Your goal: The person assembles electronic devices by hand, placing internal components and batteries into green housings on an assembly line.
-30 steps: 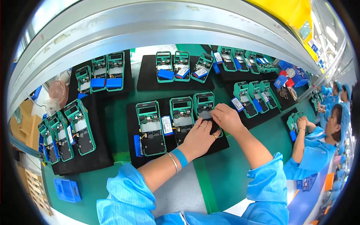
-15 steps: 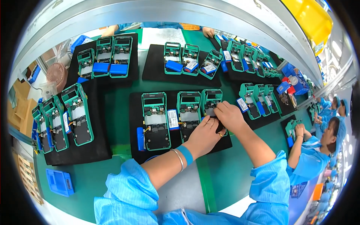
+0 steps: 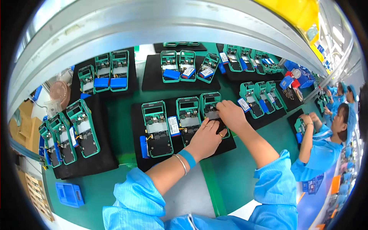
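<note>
My left hand point(image 3: 207, 138) lies over the lower half of an opened green device housing point(image 3: 210, 98), its fingers bent onto it. My right hand point(image 3: 231, 115) reaches in from the right, fingertips pinched at the grey middle part of the same housing. Whatever small part lies between them is hidden. To the left on the black foam mat point(image 3: 184, 155) stand a second housing point(image 3: 187, 105) and a third housing point(image 3: 162, 143). A white-labelled battery pack point(image 3: 173, 126) lies between these two. Beside the leftmost one is a blue battery pack point(image 3: 144, 147), with wires close by.
More black mats with opened housings point(image 3: 85, 132) and battery packs surround the work area. A blue tray point(image 3: 69, 194) sits at the front left, a pink fan point(image 3: 60, 91) behind. A metal beam point(image 3: 153, 27) crosses overhead. A co-worker point(image 3: 318, 153) handles a housing at right.
The view has shifted, bringing another mat with housings into sight at the back. Both hands stay on the same housing, with the fingers slightly shifted.
</note>
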`<state>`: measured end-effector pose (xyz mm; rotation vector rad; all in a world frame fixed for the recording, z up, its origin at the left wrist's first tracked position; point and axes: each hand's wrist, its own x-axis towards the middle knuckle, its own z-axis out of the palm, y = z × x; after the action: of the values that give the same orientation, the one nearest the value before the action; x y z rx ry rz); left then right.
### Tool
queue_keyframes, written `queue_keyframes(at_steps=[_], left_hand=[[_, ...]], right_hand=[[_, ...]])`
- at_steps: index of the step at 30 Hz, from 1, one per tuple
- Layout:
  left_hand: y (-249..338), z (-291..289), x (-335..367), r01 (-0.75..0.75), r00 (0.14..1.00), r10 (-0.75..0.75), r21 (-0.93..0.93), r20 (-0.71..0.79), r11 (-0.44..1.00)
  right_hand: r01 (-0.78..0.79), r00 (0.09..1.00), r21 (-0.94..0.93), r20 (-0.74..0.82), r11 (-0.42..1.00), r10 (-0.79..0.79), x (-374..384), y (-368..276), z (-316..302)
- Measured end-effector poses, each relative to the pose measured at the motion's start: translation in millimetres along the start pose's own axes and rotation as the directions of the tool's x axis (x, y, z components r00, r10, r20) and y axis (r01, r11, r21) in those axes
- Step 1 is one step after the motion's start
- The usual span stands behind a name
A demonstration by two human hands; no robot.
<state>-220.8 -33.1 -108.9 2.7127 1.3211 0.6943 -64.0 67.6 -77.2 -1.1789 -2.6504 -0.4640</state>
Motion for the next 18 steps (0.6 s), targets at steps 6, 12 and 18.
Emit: queue_keyframes(at_steps=[6,12,18], left_hand=[[-12.3,-70.4,-49.9,0.103,0.993,-0.112,-0.155,-0.046,0.982],[-57.0,-137.9,-154.5,0.532,0.797,-0.594,-0.341,-0.106,0.775],[-70.1,-140.5,-196.7,0.641,0.329,-0.825,-0.750,0.461,-0.163]], right_hand=[[-0.546,0.834,0.484,0.241,0.684,0.496,-70.9,-11.9,-22.9],[-0.715,0.666,0.658,0.536,0.238,0.519,-120.0,-24.7,-23.8],[-0.628,0.664,0.777,0.502,0.049,0.554,-122.5,-30.7,-5.2]])
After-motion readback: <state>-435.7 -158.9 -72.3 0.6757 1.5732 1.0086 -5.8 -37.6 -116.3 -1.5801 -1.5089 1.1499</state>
